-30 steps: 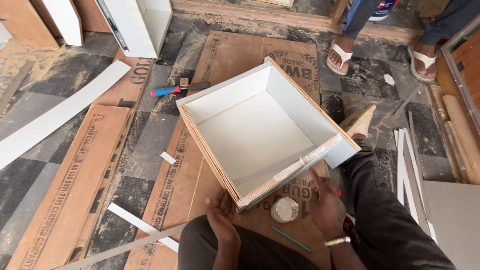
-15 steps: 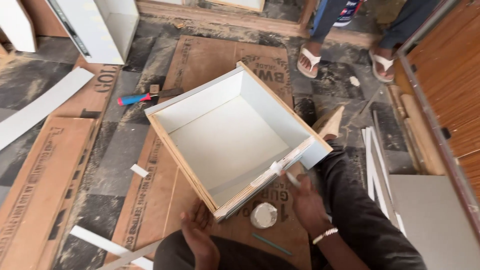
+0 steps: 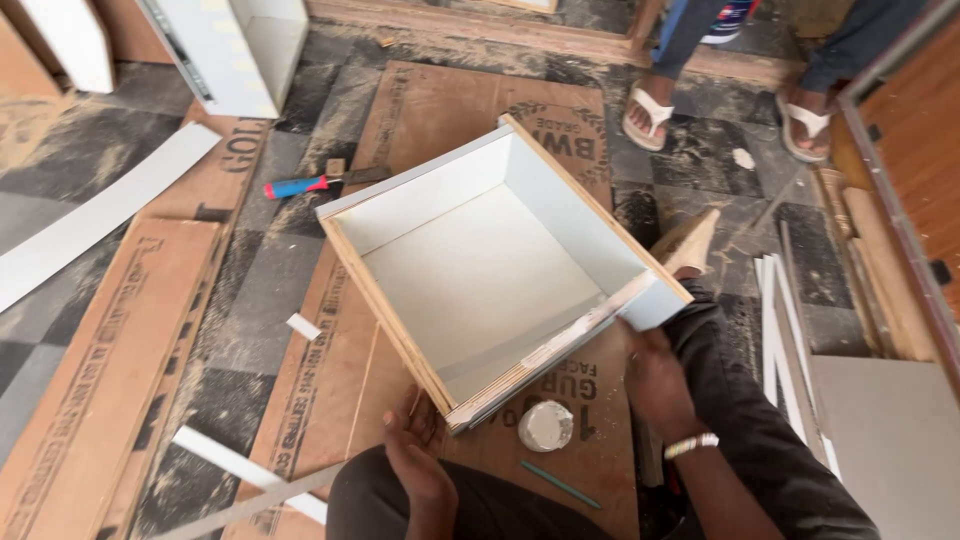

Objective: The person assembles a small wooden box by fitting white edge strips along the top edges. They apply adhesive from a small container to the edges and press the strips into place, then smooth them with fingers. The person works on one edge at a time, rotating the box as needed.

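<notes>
Even daylight, soft shadows, slight motion blur.

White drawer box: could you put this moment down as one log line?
left hand: under near corner of white drawer box | right hand: on its near edge strip | box: tilted, empty | small round tub: on plywood below

Look past your work: a red-and-blue-handled tool [image 3: 322,183] lies on the tiled floor [image 3: 250,270], white laminate strips [image 3: 100,215] are scattered about (one long, others short), and someone's sandalled feet [image 3: 648,112] stand nearby.
</notes>
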